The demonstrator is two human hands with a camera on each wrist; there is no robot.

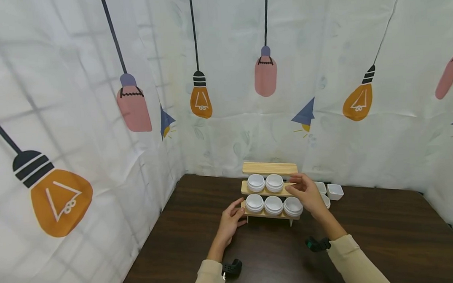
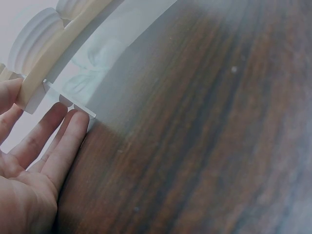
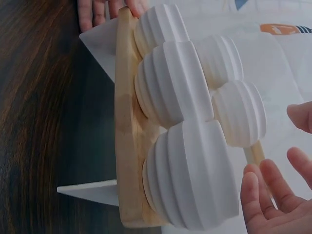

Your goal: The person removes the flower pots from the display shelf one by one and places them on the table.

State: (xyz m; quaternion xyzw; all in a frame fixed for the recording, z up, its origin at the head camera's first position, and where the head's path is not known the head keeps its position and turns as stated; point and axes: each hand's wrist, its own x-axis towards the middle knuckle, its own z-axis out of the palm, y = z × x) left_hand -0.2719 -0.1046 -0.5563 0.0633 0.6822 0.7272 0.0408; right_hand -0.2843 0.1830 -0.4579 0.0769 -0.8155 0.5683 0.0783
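Observation:
A tiered wooden display stand (image 1: pixel 268 169) with clear legs holds white ribbed cups. Three cups (image 1: pixel 273 205) line the lowest tier, and two more cups (image 1: pixel 274 182) sit on the left and centre of the middle tier; the top tier is bare. At the lowest tier's left end, my left hand (image 1: pixel 228 220) grips the wood, its lower fingers (image 2: pixel 73 131) against the clear leg (image 2: pixel 70 100). My right hand (image 1: pixel 306 193) hovers by the middle tier's right end, thumb and fingers spread apart around nothing. In the right wrist view its fingertips (image 3: pixel 251 183) come close to the cups.
Behind my right hand, small white square cups (image 1: pixel 335 191) stand on the dark wood table (image 1: pixel 385 223), partly hidden by the hand. A white curtain (image 1: pixel 226 137) printed with lamps hangs along the table's back and left edges.

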